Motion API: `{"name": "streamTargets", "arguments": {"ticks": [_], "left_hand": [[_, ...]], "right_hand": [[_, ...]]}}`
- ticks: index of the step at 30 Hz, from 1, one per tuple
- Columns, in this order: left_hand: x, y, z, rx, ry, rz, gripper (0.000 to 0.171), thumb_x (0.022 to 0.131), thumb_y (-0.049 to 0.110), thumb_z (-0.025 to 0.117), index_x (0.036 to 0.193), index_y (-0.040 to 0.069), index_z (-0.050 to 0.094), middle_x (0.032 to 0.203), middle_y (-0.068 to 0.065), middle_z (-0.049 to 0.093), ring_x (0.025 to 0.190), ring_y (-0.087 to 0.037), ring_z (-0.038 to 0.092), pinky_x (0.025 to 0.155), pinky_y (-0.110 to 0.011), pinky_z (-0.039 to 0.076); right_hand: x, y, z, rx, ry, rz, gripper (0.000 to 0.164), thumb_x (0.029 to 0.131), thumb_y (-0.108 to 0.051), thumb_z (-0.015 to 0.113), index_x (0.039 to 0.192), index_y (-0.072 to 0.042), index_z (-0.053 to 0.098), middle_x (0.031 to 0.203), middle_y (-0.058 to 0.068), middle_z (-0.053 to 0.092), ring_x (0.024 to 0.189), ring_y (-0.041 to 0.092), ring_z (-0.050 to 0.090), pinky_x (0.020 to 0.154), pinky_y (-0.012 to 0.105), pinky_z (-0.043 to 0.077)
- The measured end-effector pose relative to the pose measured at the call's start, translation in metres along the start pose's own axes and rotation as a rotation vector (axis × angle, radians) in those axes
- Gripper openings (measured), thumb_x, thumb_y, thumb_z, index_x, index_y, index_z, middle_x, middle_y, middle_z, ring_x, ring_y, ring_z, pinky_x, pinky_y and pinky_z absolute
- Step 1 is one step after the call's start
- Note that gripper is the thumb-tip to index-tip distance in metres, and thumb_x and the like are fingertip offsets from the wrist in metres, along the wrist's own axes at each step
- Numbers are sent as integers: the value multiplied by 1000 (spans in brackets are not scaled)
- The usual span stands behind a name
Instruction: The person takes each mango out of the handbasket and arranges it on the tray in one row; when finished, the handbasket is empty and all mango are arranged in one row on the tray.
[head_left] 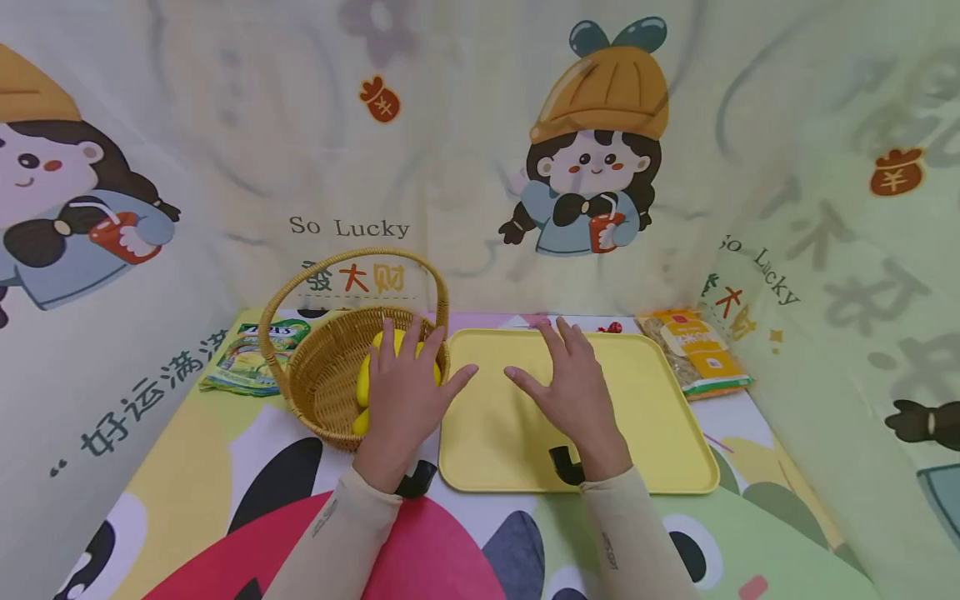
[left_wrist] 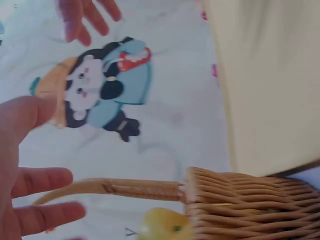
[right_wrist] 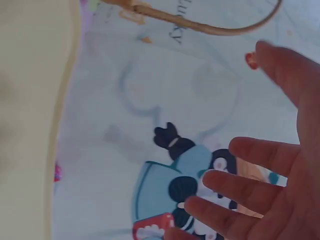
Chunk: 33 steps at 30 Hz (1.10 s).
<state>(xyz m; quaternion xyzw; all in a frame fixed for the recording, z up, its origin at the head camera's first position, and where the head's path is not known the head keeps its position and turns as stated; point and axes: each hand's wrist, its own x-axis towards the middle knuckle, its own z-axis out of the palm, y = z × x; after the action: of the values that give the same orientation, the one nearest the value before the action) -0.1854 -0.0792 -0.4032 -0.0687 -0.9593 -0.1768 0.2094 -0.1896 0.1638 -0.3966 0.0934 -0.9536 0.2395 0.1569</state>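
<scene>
My left hand (head_left: pixel 407 392) hovers with spread fingers in front of the right part of a wicker basket (head_left: pixel 330 350), holding nothing. Yellow fruit (head_left: pixel 363 385) lies inside the basket, partly hidden behind that hand; in the left wrist view a rounded yellow fruit (left_wrist: pixel 165 225) shows by the rim. The basket's tall handle (head_left: pixel 352 252) stands upright. Over the pale yellow tray (head_left: pixel 495 450) is my right hand (head_left: pixel 581 387), fingers spread and thumb pointing left, also without anything in it. Both hands appear in the left wrist view, apart from each other.
Left of the basket lies a green snack packet (head_left: pixel 255 358). An orange and clear food bag (head_left: pixel 693 352) rests beyond the tray's right edge. Small red items (head_left: pixel 615 327) lie behind the tray. Printed cloth walls (head_left: pixel 465 167) enclose the table at the back and sides.
</scene>
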Motion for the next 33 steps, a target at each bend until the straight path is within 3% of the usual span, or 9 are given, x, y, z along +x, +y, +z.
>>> {"name": "streamTargets", "arguments": {"ticks": [3,5,9,13,18,21,26,29,33], "left_hand": [[-5,2,-9,-55,103,43,58,94,57,72,129,11,73,135,-14,70,130,-41,59,109,-56,52],[-10,3,-15,-78,159,63,45,93,48,76,114,8,77,113,-12,76,107,-35,66,91,-48,60],[-23,-1,-24,-153,187,16,31,91,38,80,90,8,71,84,-8,71,77,-24,61,64,-37,55],[-38,-18,-26,-282,173,-111,28,90,29,83,81,10,64,71,-5,62,66,-18,52,59,-30,45],[-62,-51,-24,-406,254,-289,26,87,20,86,80,9,63,66,-4,58,62,-15,48,56,-26,41],[-74,-68,-21,-424,309,-386,26,87,19,85,83,9,62,67,-5,57,62,-14,47,55,-25,38],[-81,-86,-20,-414,391,-476,29,88,22,85,91,4,62,76,-9,58,69,-13,46,58,-20,35],[-81,-96,-22,-414,395,-565,36,88,25,84,102,3,59,85,-10,57,75,-15,45,63,-22,35],[-79,-109,-27,-481,338,-734,52,89,27,83,120,2,51,108,-13,52,88,-18,44,71,-30,36]], "right_hand": [[-4,-8,-10,29,68,-13,76,93,-52,77,151,-7,57,153,21,57,143,44,51,116,64,46],[-7,-13,-15,39,91,-14,66,94,-48,77,143,-5,64,143,19,66,134,41,60,110,60,52],[-15,-20,-24,66,102,-21,47,96,-43,76,121,-4,75,120,15,77,110,34,72,93,52,60],[-22,-21,-29,107,102,-45,34,95,-38,78,105,-5,77,103,11,79,90,27,74,79,46,62],[-24,-11,-28,133,66,-54,31,94,-35,79,105,-6,78,101,9,79,86,27,75,78,46,63],[-24,-6,-29,138,38,-58,32,94,-35,79,107,-6,77,103,9,79,88,28,76,79,46,62],[-25,-2,-34,155,1,-48,31,95,-35,78,109,-7,77,106,11,79,90,29,76,80,47,62],[-26,1,-36,158,-16,-25,32,95,-36,78,110,-8,76,107,11,79,91,28,76,81,47,62],[-27,4,-38,153,-21,-8,32,96,-36,78,111,-8,76,108,11,79,93,30,76,82,48,62]]}}
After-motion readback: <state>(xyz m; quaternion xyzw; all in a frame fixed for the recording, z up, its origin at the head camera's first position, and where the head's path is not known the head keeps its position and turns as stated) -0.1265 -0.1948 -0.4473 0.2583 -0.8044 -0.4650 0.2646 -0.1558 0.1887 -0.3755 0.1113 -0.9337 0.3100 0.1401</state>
